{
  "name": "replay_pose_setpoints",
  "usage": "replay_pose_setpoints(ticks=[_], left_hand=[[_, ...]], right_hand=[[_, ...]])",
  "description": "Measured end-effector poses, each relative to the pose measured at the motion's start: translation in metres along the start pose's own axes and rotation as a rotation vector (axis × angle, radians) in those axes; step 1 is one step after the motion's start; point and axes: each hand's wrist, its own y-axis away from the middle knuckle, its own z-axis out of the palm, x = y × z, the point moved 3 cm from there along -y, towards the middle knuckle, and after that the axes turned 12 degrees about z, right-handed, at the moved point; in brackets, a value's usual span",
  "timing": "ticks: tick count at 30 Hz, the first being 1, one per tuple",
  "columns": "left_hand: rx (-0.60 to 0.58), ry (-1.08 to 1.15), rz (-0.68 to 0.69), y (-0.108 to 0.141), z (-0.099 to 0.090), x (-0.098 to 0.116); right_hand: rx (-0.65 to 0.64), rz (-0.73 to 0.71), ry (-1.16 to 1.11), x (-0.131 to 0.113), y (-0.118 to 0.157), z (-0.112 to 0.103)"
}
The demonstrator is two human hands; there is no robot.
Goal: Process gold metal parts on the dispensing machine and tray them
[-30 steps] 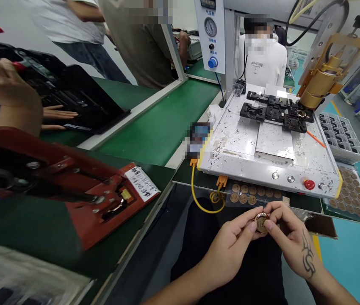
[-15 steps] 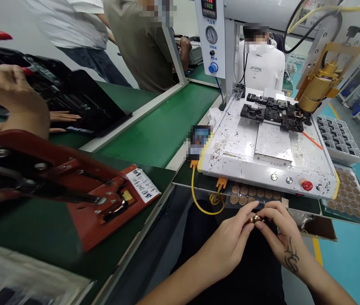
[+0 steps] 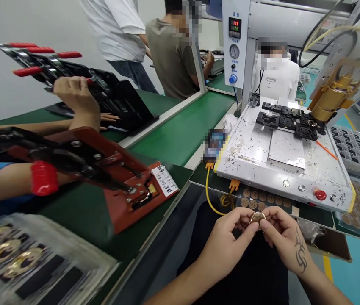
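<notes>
Between the fingertips of both hands is a round gold-coloured metal case (image 3: 257, 217), like a watch case, with a flat disc-like face turned up toward me. My left hand (image 3: 235, 226) pinches its left edge with thumb and fingers. On the opposite edge my right hand (image 3: 277, 224) grips it, the thumb pressed on the face. Both hands are above my dark-clothed lap, just in front of the bench edge. Round brown stickers (image 3: 264, 197) on a clear sheet lie right behind them. The underside of the case is hidden by my fingers.
A white press machine (image 3: 246, 156) with black fixtures (image 3: 289, 120) and a gold heating head (image 3: 329, 99) stands ahead. To the left are a red-brown toggle clamp (image 3: 129, 186) and a tray of gold parts (image 3: 97, 262). A co-worker's hand (image 3: 78, 95) grips a red-handled clamp.
The round case has been tipped, from edge-on to showing its flat face. Both my hands still hold it. My view has shifted left, bringing more of the parts tray into sight.
</notes>
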Motion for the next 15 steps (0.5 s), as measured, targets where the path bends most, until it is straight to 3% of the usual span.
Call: replay_pose_setpoints(ticks=[4, 8, 11, 15], left_hand=[[0.006, -0.004, -0.004, 0.002, -0.002, -0.001], [-0.005, 0.027, -0.017, 0.000, -0.007, 0.001], [0.019, 0.027, -0.017, 0.000, -0.010, 0.003], [0.137, -0.063, 0.010, 0.007, -0.013, 0.008]], right_hand=[[-0.009, -0.020, 0.014, 0.001, 0.001, 0.002], [-0.012, -0.124, 0.205, -0.004, -0.001, -0.004], [-0.102, -0.322, 0.472, -0.018, -0.002, -0.007], [-0.207, -0.664, 0.811, -0.034, -0.006, 0.005]])
